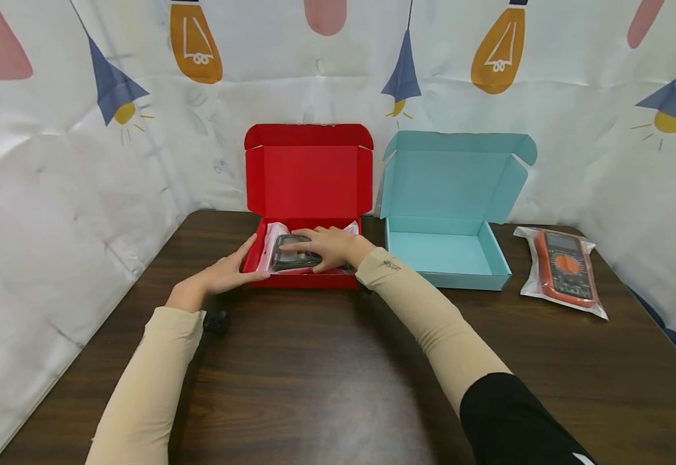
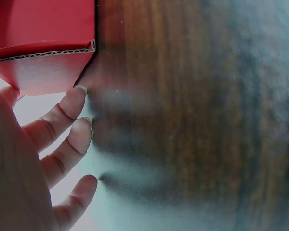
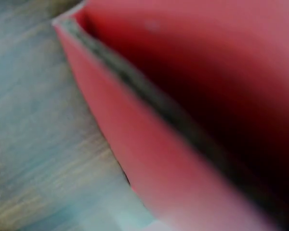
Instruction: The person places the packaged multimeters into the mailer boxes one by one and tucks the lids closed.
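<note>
A dark multimeter (image 1: 293,257) in a clear plastic bag (image 1: 269,248) lies inside the red box (image 1: 318,181), whose lid stands up. Over the multimeter, my right hand (image 1: 333,247) rests with its fingers spread and fairly straight, the palm hiding the right part. My left hand (image 1: 220,274) touches the red box at its front left corner, thumb along the front wall and fingers by the left side. In the left wrist view, that hand's fingers (image 2: 70,149) stretch beside the box's red cardboard corner (image 2: 48,72). The right wrist view is blurred and shows only red cardboard (image 3: 135,139) and table.
To the right stands a light blue box (image 1: 443,248) with its lid up and nothing inside. An orange multimeter (image 1: 567,266) in a clear bag lies on the far right of the dark wooden table (image 1: 291,374). A patterned cloth (image 1: 315,77) hangs behind the boxes.
</note>
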A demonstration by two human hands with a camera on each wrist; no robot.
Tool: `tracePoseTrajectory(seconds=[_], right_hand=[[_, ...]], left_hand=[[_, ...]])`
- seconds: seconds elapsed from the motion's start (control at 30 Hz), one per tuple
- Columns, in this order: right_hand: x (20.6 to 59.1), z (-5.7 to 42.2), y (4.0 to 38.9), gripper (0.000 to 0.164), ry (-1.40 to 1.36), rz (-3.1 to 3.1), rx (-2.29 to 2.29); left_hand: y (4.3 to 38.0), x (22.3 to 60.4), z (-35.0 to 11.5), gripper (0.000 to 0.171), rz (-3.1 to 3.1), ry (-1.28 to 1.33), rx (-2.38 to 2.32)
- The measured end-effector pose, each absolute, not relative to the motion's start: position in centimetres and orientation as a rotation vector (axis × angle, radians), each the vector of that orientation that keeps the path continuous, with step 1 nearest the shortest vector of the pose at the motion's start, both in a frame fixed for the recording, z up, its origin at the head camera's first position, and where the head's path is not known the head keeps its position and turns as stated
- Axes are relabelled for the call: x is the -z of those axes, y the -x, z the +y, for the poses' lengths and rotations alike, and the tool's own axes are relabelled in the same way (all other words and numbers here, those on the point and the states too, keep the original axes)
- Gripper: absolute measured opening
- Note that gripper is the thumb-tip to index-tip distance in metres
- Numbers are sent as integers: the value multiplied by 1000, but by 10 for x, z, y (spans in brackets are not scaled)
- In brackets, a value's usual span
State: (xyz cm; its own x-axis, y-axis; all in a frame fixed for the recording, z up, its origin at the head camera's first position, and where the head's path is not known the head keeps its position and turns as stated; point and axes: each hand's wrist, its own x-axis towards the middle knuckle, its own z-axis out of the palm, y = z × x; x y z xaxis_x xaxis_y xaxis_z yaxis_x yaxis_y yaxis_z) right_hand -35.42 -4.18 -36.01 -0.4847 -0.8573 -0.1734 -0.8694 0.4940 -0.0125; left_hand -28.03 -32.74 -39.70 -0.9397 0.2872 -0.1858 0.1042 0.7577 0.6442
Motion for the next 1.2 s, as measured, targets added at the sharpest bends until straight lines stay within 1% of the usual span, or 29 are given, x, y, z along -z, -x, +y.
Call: tracePoseTrajectory(seconds=[0.07,0.17,0.27,0.37,0.43,0.53,0.7,0.83,0.93,1.03,1.2], right_hand=[[362,-41,354,96,1504,2578,-105],[363,-40,354,96,1498,2576,-71],[364,-40,353,97,1491,2574,-46],[365,-40,353,97,1493,2575,-47],[365,-40,353,97,1491,2580,-48],[365,-40,352,96,1489,2581,-46],[365,-41,352,94,1470,2570,-37],[367,-41,351,96,1459,2571,-44],[367,-41,350,96,1436,2576,-59],[366,-42,347,96,1402,2584,-100],[361,-45,341,97,1361,2602,-157]], left_hand=[[283,400,-330,119,2687,-317,-961],[279,397,-327,120,2690,-280,-965],[270,386,-319,120,2680,-261,-956],[270,387,-321,119,2693,-278,-948],[265,381,-316,116,2693,-281,-939],[266,381,-315,118,2670,-269,-966],[285,402,-330,122,2698,-234,-935],[290,409,-337,121,2692,-292,-960],[288,407,-336,119,2678,-341,-964],[288,406,-335,118,2699,-323,-922],[274,387,-322,118,2661,-261,-948]])
